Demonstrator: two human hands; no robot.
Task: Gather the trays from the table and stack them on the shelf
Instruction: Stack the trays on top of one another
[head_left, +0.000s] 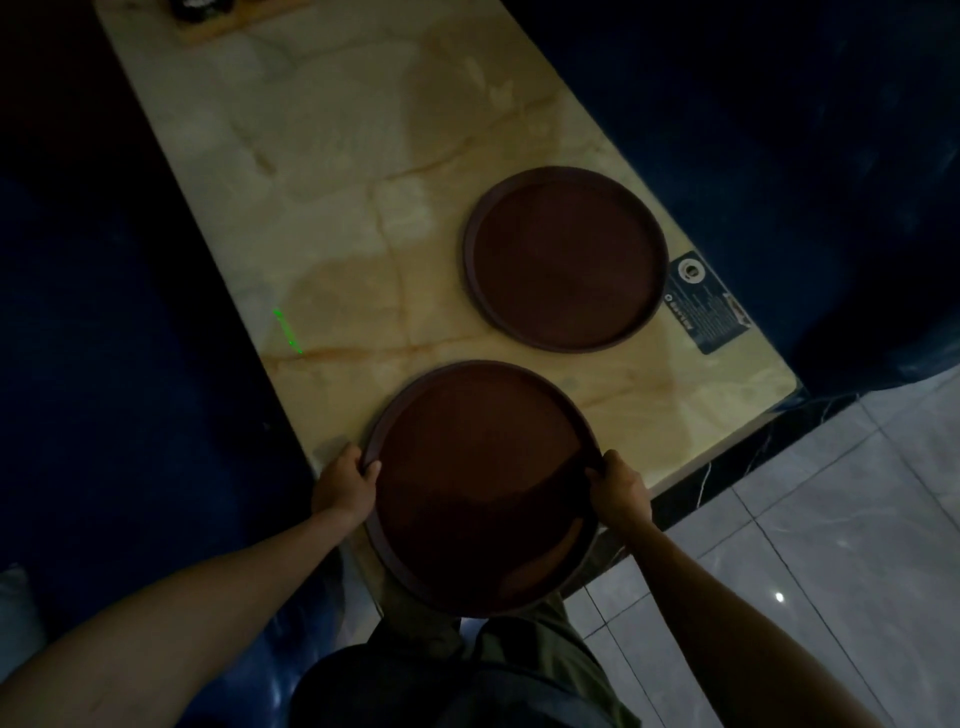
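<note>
While gripped, near tray (483, 488) beside second tray (566, 260)

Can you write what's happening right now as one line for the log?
step: lifting near tray | left hand: grip on left rim | right hand: grip on right rim | far tray: on marble table

Head view looks steeply down, close over table (363, 156)
</note>
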